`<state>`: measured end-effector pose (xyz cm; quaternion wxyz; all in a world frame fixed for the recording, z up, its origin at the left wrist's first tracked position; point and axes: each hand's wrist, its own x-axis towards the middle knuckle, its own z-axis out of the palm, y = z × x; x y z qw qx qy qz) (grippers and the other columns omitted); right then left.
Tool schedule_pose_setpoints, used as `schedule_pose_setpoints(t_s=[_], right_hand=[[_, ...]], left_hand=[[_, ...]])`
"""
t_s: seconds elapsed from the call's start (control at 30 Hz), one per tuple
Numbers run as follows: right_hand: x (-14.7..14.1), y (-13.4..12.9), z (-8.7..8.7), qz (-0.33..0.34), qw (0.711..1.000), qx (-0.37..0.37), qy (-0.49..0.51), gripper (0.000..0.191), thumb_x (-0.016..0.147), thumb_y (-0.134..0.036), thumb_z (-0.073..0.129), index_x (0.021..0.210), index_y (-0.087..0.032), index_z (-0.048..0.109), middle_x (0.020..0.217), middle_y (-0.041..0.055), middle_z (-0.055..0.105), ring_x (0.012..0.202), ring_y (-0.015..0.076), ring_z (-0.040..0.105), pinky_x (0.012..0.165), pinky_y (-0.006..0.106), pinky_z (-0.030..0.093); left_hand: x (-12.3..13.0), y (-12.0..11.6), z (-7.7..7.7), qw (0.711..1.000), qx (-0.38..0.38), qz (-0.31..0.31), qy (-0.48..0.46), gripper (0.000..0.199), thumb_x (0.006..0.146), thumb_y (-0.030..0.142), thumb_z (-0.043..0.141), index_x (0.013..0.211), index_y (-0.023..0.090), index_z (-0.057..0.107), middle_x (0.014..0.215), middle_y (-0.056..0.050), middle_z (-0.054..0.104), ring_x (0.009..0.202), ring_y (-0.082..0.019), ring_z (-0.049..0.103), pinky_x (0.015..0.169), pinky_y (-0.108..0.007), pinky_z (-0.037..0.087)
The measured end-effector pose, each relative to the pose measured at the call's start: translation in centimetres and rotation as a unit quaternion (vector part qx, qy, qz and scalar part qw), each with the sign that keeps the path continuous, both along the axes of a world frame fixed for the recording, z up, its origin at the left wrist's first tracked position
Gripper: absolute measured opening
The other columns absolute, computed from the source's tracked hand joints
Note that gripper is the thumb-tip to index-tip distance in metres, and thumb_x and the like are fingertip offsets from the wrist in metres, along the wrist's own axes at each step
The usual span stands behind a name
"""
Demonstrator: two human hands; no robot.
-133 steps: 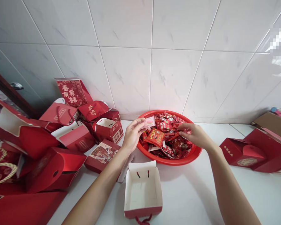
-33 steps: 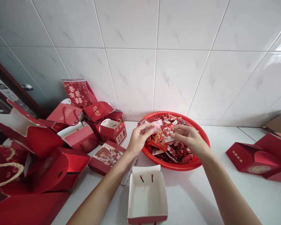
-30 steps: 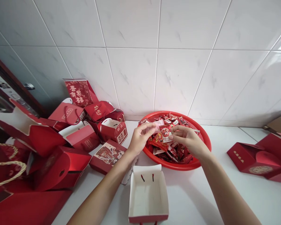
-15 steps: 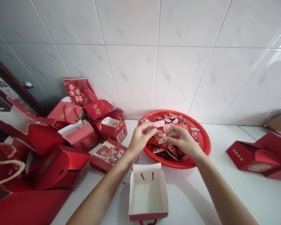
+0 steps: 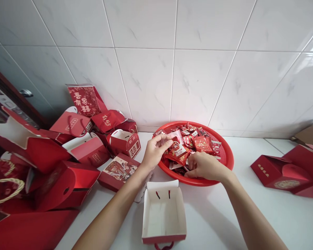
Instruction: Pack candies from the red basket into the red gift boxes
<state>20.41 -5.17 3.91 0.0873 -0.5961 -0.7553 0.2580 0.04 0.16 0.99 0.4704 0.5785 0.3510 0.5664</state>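
A round red basket (image 5: 228, 156) holds many small red candy packets. Over its left side, my left hand (image 5: 155, 151) pinches a red and white packet (image 5: 177, 148). My right hand (image 5: 202, 166) reaches down among the packets at the basket's front, its fingers curled and their tips partly hidden; what they hold cannot be made out. In front of the basket stands an open box (image 5: 164, 211), white inside, with nothing in it and a dark red cord at its near edge.
Many red gift boxes (image 5: 67, 184) crowd the left side, some with cord handles. A flat illustrated box (image 5: 120, 170) lies left of the basket. More red boxes (image 5: 281, 173) and a brown carton (image 5: 309, 137) are at the right. A tiled wall (image 5: 146, 86) stands behind.
My right hand has left the packet held by my left hand and moved down into the basket. My left hand keeps its packet, now tilted. The view has shifted slightly.
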Motion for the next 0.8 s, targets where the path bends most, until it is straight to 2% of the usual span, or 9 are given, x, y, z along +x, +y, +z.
schedule_pose_setpoints(t_s=[0.07,0.13,0.27,0.43,0.6,0.8], right_hand=[[-0.4,0.1,-0.1,-0.011,0.999,0.029,-0.042,0.027,0.076,-0.024,0.072,0.059,-0.021,0.051,0.064,0.0005,0.064,0.061,0.0168,0.053,0.052,0.029,0.029],[-0.5,0.4,-0.2,-0.036,0.998,0.044,-0.040,0.024,0.082,-0.017,0.062,0.060,-0.021,0.051,0.065,0.0002,0.063,0.062,0.0156,0.053,0.054,0.029,0.030],[0.1,1.1,-0.6,-0.064,0.996,0.052,-0.024,0.020,0.082,-0.013,0.058,0.063,-0.020,0.055,0.067,0.0008,0.064,0.065,0.0160,0.053,0.058,0.029,0.032],[1.1,1.5,-1.0,-0.053,0.997,0.048,0.025,0.022,0.084,-0.017,0.055,0.062,-0.020,0.052,0.063,-0.0007,0.059,0.062,0.0156,0.051,0.059,0.029,0.034],[1.9,1.8,-1.0,-0.065,0.991,0.074,0.095,0.028,0.084,-0.026,0.052,0.058,-0.022,0.045,0.056,-0.0032,0.047,0.056,0.0143,0.044,0.056,0.029,0.032],[0.9,0.7,0.0,-0.012,0.999,0.032,0.025,0.028,0.082,-0.035,0.067,0.064,-0.022,0.050,0.062,-0.0021,0.056,0.061,0.0167,0.051,0.055,0.030,0.032]], left_hand=[[0.0,0.0,0.0,1.000,0.001,0.003,0.000,0.026,0.073,0.042,0.082,0.082,0.019,0.073,0.098,-0.006,0.076,0.100,-0.026,0.067,0.092,-0.036,0.051],[0.0,0.1,0.0,1.000,0.004,0.006,-0.002,0.027,0.072,0.043,0.082,0.081,0.019,0.073,0.098,-0.006,0.076,0.098,-0.025,0.067,0.091,-0.036,0.051],[0.0,0.1,0.1,1.000,0.009,0.005,-0.006,0.026,0.071,0.041,0.082,0.081,0.019,0.073,0.094,-0.005,0.076,0.096,-0.024,0.067,0.092,-0.035,0.052],[0.1,0.1,0.2,1.000,0.013,0.005,-0.013,0.023,0.073,0.040,0.080,0.080,0.020,0.072,0.100,-0.006,0.077,0.101,-0.024,0.068,0.092,-0.034,0.052],[0.0,0.2,0.0,1.000,0.016,0.015,0.004,0.023,0.073,0.040,0.079,0.081,0.019,0.072,0.091,-0.004,0.074,0.093,-0.022,0.067,0.084,-0.031,0.052],[0.1,0.1,0.1,1.000,0.016,0.016,0.008,0.023,0.074,0.040,0.079,0.081,0.019,0.072,0.094,-0.004,0.074,0.095,-0.022,0.066,0.086,-0.031,0.051]])
